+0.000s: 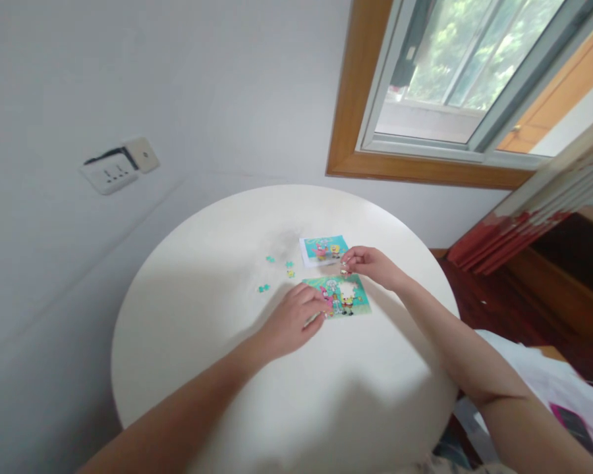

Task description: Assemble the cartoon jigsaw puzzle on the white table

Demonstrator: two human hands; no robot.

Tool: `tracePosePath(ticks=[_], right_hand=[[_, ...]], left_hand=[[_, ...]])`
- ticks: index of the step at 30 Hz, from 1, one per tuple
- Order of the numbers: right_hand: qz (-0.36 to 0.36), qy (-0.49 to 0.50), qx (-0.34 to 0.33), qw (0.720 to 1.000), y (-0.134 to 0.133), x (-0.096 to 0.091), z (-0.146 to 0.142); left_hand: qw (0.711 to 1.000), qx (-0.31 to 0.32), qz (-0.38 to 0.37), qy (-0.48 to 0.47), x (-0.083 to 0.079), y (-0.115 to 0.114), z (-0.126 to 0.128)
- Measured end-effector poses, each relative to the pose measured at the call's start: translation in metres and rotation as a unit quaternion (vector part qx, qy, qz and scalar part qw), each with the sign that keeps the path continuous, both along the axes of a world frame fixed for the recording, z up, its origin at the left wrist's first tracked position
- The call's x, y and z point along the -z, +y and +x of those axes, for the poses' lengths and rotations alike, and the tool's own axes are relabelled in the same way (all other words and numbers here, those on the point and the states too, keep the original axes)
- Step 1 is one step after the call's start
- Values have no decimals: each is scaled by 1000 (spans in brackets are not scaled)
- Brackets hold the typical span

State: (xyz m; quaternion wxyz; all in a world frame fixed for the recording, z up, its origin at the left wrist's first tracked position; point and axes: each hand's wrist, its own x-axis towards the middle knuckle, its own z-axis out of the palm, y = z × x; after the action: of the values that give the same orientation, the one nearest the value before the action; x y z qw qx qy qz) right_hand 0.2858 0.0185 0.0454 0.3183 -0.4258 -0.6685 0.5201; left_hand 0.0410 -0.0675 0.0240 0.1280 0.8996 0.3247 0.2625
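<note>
A small cartoon jigsaw puzzle (pixel 348 297) lies on a round white table (pixel 217 342), with a gap showing near its middle. My left hand (pixel 294 321) rests on the puzzle's left edge, fingers curled and pressing down. My right hand (pixel 368 262) hovers just above the puzzle's far edge, fingertips pinched on a small puzzle piece. A printed reference card (pixel 323 249) with the same cartoon picture lies just beyond the puzzle. Three loose teal pieces (pixel 277 271) sit to the left of the card.
A white wall with a socket plate (pixel 114 169) stands behind the table. A wood-framed window (pixel 454 99) is at the upper right. Dark wooden floor and a red-and-white curtain (pixel 538 210) lie to the right.
</note>
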Motion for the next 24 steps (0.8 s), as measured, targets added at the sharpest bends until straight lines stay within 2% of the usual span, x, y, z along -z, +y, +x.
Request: tracePosePath(ticks=[4,6,9,11,16,24], right_hand=[[-30,-35,21,999,-22,12,18],[8,-69,33,997,-27,18,19],[108,-124,58,985,-27,24,16],[139,-142,61,978,-26,27,15],[118,-147,36,981,-25,34,16],[166,-191,21,967,-28,31,13]], left_hand=[[996,28,37,70,9,-16,22],[993,33,54,95,14,-18,26],[991,36,61,113,18,-17,26],[990,41,61,117,19,-16,25],[989,49,54,125,18,-14,26],[990,52,48,120,17,-13,27]])
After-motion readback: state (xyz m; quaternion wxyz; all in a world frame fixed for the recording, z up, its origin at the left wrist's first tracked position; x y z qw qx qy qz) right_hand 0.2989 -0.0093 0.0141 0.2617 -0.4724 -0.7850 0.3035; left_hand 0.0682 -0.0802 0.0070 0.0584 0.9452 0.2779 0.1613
